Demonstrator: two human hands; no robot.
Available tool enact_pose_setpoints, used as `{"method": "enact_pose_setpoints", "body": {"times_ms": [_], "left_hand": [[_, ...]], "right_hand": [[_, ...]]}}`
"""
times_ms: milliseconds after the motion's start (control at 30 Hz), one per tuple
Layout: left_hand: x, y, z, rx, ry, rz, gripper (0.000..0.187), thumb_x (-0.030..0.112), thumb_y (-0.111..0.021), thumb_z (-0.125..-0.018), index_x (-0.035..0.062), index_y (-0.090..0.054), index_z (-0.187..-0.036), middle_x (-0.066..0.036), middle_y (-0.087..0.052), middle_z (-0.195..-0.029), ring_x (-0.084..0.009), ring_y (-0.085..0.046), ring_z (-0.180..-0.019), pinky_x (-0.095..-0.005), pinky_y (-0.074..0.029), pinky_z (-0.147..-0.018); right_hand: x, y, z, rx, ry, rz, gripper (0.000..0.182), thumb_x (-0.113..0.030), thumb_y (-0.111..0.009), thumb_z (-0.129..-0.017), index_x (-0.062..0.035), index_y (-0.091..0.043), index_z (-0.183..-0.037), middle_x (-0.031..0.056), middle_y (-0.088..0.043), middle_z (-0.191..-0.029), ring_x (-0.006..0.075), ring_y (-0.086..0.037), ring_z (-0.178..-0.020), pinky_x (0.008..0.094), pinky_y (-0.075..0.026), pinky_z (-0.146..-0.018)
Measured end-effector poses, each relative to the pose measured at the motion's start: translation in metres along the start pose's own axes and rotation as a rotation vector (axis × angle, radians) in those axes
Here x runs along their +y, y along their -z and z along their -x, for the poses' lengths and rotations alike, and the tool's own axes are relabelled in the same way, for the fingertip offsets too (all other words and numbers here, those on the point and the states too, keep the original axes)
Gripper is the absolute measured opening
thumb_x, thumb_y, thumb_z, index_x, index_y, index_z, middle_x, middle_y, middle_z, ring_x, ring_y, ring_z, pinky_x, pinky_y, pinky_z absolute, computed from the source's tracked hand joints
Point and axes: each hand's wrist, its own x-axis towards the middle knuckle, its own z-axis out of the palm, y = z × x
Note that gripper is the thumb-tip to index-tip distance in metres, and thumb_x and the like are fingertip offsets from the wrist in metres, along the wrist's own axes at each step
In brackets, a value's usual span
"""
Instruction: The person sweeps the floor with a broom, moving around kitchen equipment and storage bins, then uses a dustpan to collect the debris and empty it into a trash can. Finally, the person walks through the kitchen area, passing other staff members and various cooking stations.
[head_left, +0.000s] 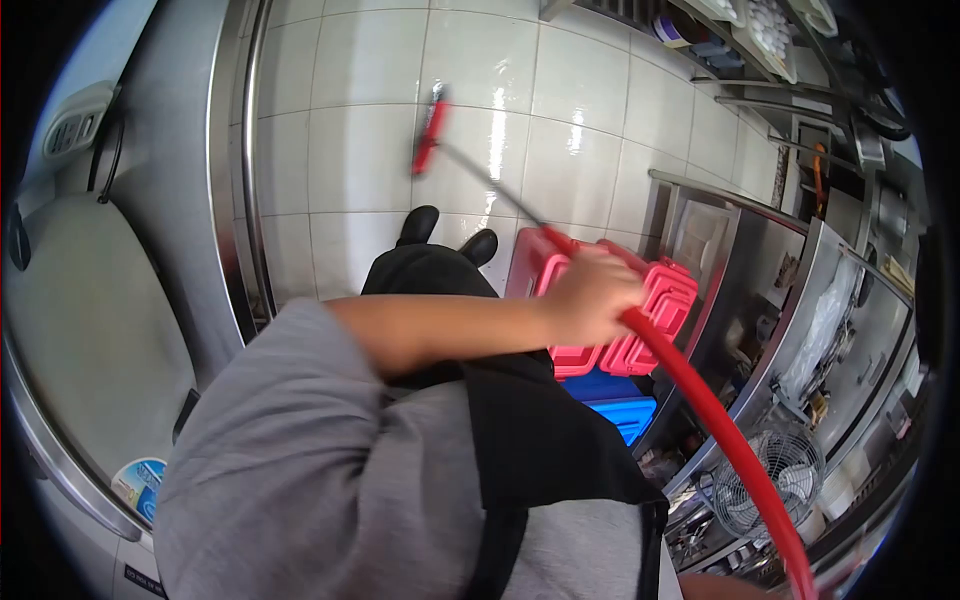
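Note:
My left hand (597,295) is wrapped around the red pole of a long-handled floor squeegee (690,385). The pole runs from the lower right edge, through my fist, and on as a thin grey shaft to a narrow red head. That head (430,137) rests on the wet white tile floor (480,60), beyond my black shoes. Motion blurs its edge. At the bottom right, a sliver of skin shows beside the pole; my right hand itself is outside the picture.
Red plastic bins (535,265) and a blue bin (625,412) stand close by my right leg. Metal shelving and a wire-guarded fan (770,483) line the right side. A steel counter with a rail (252,150) runs along the left.

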Motion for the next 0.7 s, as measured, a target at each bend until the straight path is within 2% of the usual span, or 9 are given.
{"method": "enact_pose_setpoints", "body": {"times_ms": [67,133,200,267,333,433,533,633,700], "left_hand": [[-0.043,0.035,0.057,0.064,0.250,-0.075,0.017,0.014,-0.071,-0.065,0.0102,-0.054,-0.065,-0.006,-0.056,-0.066,-0.0294,-0.057,-0.071,-0.0418,-0.039,-0.067],[-0.097,0.065,0.130,0.073,0.548,-0.414,0.025,0.016,-0.071,-0.072,0.0071,-0.052,-0.058,-0.011,-0.055,-0.063,-0.0341,-0.056,-0.067,-0.0448,-0.041,-0.064],[-0.151,0.087,0.219,0.181,0.706,-0.695,0.033,0.028,-0.072,-0.074,0.0062,-0.053,-0.057,-0.014,-0.055,-0.065,-0.0350,-0.057,-0.068,-0.0461,-0.043,-0.061],[-0.175,0.109,0.305,0.142,0.837,-0.812,0.040,0.032,-0.073,-0.077,0.0047,-0.052,-0.057,-0.015,-0.056,-0.065,-0.0350,-0.057,-0.067,-0.0457,-0.043,-0.062],[-0.173,0.101,0.331,0.152,0.921,-0.865,0.042,0.033,-0.073,-0.078,0.0040,-0.051,-0.057,-0.016,-0.055,-0.065,-0.0347,-0.057,-0.066,-0.0456,-0.043,-0.061],[-0.155,0.065,0.293,0.193,0.905,-0.561,0.046,0.028,-0.073,-0.081,0.0035,-0.043,-0.055,-0.014,-0.051,-0.061,-0.0297,-0.050,-0.058,-0.0408,-0.040,-0.056],[-0.085,-0.002,0.160,0.300,0.788,-0.221,0.044,0.023,-0.069,-0.084,0.0016,-0.043,-0.056,-0.014,-0.051,-0.063,-0.0287,-0.051,-0.062,-0.0415,-0.038,-0.058],[-0.050,-0.075,0.063,0.386,0.264,-0.046,0.032,0.023,-0.071,-0.078,0.0041,-0.051,-0.061,-0.012,-0.053,-0.066,-0.0326,-0.054,-0.070,-0.0427,-0.039,-0.066],[-0.029,-0.112,0.004,0.252,0.212,0.121,0.036,0.030,-0.071,-0.078,0.0066,-0.050,-0.061,-0.008,-0.055,-0.068,-0.0322,-0.055,-0.075,-0.0429,-0.039,-0.070]], "right_hand": [[0.020,0.164,0.043,0.422,-0.284,-0.077,0.026,-0.013,-0.056,-0.087,-0.0146,-0.043,-0.064,-0.0008,-0.038,-0.052,0.0116,-0.040,-0.049,0.0281,-0.032,-0.056],[0.235,0.030,0.056,0.194,-0.567,-0.393,0.026,-0.012,-0.053,-0.091,-0.0129,-0.041,-0.068,-0.0031,-0.031,-0.056,0.0107,-0.036,-0.056,0.0286,-0.034,-0.065],[0.342,-0.013,0.102,0.252,-0.795,-0.203,0.025,-0.016,-0.054,-0.091,-0.0114,-0.042,-0.070,-0.0003,-0.036,-0.061,0.0167,-0.040,-0.062,0.0372,-0.040,-0.075],[0.402,-0.050,0.140,-0.146,-0.850,-0.284,0.023,-0.022,-0.056,-0.092,-0.0098,-0.049,-0.074,0.0074,-0.055,-0.070,0.0284,-0.059,-0.087,0.0448,-0.042,-0.088],[0.394,-0.078,0.129,-0.418,-0.947,-0.266,0.026,-0.026,-0.062,-0.088,-0.0091,-0.050,-0.072,0.0101,-0.059,-0.073,0.0362,-0.061,-0.096,0.0495,-0.043,-0.089],[0.345,-0.041,0.075,-0.505,-0.822,-0.070,0.029,-0.026,-0.065,-0.084,-0.0084,-0.049,-0.067,0.0081,-0.056,-0.065,0.0306,-0.062,-0.073,0.0484,-0.048,-0.080],[0.232,0.072,-0.005,-0.645,-0.220,0.425,0.035,-0.036,-0.052,-0.085,-0.0127,-0.048,-0.060,0.0049,-0.054,-0.058,0.0225,-0.053,-0.055,0.0387,-0.050,-0.066],[0.167,0.016,-0.052,-0.711,0.035,-0.537,0.029,-0.031,-0.046,-0.090,-0.0190,-0.044,-0.064,-0.0059,-0.046,-0.057,0.0099,-0.049,-0.049,0.0328,-0.042,-0.049],[0.092,0.005,-0.062,-0.817,-0.164,-0.003,0.031,-0.025,-0.052,-0.093,-0.0122,-0.047,-0.066,-0.0045,-0.049,-0.051,0.0071,-0.047,-0.040,0.0220,-0.043,-0.042]]}}
